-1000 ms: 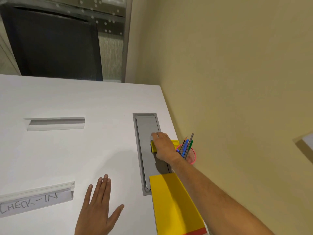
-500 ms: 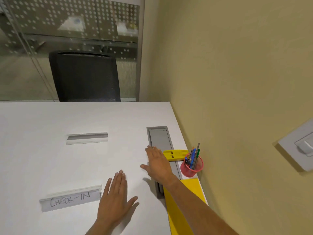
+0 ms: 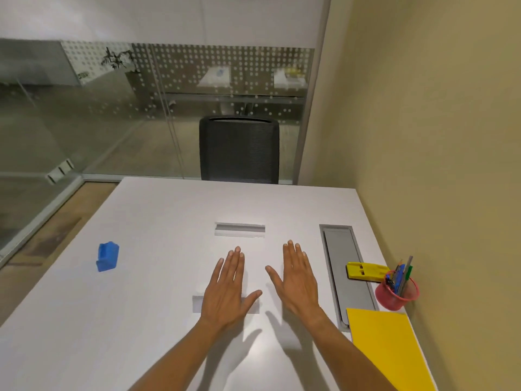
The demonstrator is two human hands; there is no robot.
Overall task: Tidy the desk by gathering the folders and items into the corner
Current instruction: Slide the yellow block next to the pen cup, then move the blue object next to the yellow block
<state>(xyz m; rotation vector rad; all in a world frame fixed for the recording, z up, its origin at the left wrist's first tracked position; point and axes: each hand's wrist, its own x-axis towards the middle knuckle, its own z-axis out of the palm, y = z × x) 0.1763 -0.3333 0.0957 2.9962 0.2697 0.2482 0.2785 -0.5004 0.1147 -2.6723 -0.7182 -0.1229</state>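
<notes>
A yellow folder (image 3: pixel 386 342) lies flat at the desk's near right edge by the wall. Just beyond it stands a pink mesh pen cup (image 3: pixel 397 294) holding several pens, and a flat yellow item (image 3: pixel 365 270) rests partly on the grey cable tray lid (image 3: pixel 345 266). Far off at the left lies a small blue object (image 3: pixel 107 256). My left hand (image 3: pixel 228 292) lies flat and open on a grey desk sign (image 3: pixel 197 303), covering most of it. My right hand (image 3: pixel 296 277) lies flat and open beside it, holding nothing.
The white desk (image 3: pixel 141 320) meets a beige wall on the right. A second grey sign holder (image 3: pixel 239 230) lies beyond my hands. A black mesh chair (image 3: pixel 239 149) stands behind the far edge, before a glass partition.
My right hand has left the yellow item by the pen cup and come back to the middle, flat beside my left hand. The view has tilted up and widened, showing the blue object.
</notes>
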